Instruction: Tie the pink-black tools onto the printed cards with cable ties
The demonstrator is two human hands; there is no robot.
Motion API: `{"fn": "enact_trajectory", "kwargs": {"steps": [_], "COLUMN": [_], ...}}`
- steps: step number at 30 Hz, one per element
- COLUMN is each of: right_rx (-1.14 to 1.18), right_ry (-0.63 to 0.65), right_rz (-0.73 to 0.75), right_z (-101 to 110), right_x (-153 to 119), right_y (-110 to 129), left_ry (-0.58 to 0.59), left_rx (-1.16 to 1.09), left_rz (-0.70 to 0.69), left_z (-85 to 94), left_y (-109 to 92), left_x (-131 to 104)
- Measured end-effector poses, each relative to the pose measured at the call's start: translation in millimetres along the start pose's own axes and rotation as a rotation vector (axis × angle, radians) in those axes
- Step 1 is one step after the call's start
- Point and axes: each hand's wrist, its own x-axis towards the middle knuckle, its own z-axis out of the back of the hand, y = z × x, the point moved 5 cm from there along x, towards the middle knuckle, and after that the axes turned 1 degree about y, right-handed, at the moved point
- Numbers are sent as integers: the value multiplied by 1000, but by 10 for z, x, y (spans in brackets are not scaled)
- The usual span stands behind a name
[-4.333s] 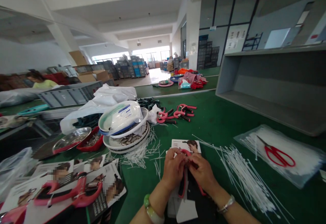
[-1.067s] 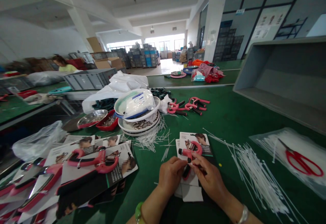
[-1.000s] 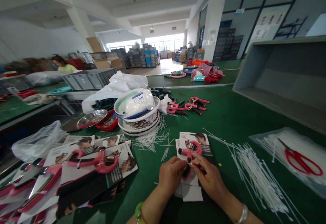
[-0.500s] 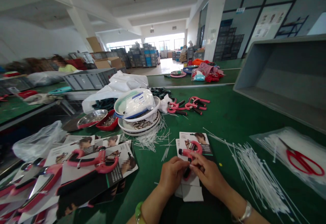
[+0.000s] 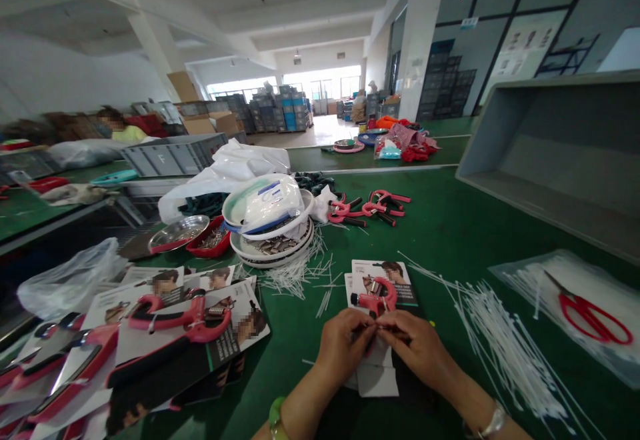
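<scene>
The carded grips (image 5: 197, 317) at left look finished, and the pink grip (image 5: 389, 292) on its card (image 5: 379, 381) on the tabletop (image 5: 287, 337) seems partway — left hand (image 5: 341, 345) and right hand (image 5: 416, 341) pinching it, fingers pressed together near its handles — while the loose grips (image 5: 374, 209) farther back look uncarded.

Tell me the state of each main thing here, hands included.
Left hand: fingertips together, hold unclear
Right hand: fingertips together, hold unclear
Pink hand gripper: on card, partly covered
White ties at right: loosely heaped
Red scissors: lying on clear bag
Gray crate: on its side, interior showing
</scene>
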Motion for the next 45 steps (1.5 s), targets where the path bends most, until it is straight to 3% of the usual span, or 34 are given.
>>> {"fn": "enact_trajectory", "kwargs": {"steps": [8, 13, 18, 21, 24, 28, 33, 38, 42, 45], "right_rx": [6, -4, -65, -103, -89, -133, -165, -108, -253, -328], "right_ry": [63, -14, 77, 72, 36, -79, -242, -116, -107, -148], "right_rz": [63, 60, -36, -17, 41, 184, 290, 345, 426, 462], "right_z": [87, 76, 36, 49, 58, 54, 60, 55, 21, -12], "right_x": [39, 58, 116, 117, 75, -12, -53, 14, -72, -172], "right_y": [4, 42, 105, 123, 105, 102, 134, 176, 230, 260], "left_ry": [14, 19, 35, 0, -54, 8, 29, 53, 38, 44], "left_rx": [-175, -388, -455, -522, -317, 4, -6, 27, -33, -32], "left_rz": [90, 174, 161, 130, 106, 151, 183, 91, 246, 289], "left_z": [-42, -108, -134, -91, -19, -22, -48, -31, 2, 7], "left_y": [79, 140, 118, 80, 58, 79, 36, -67, 54, 104], "left_x": [-25, -12, -34, -61, -101, -133, -110, -75, -65, -76]}}
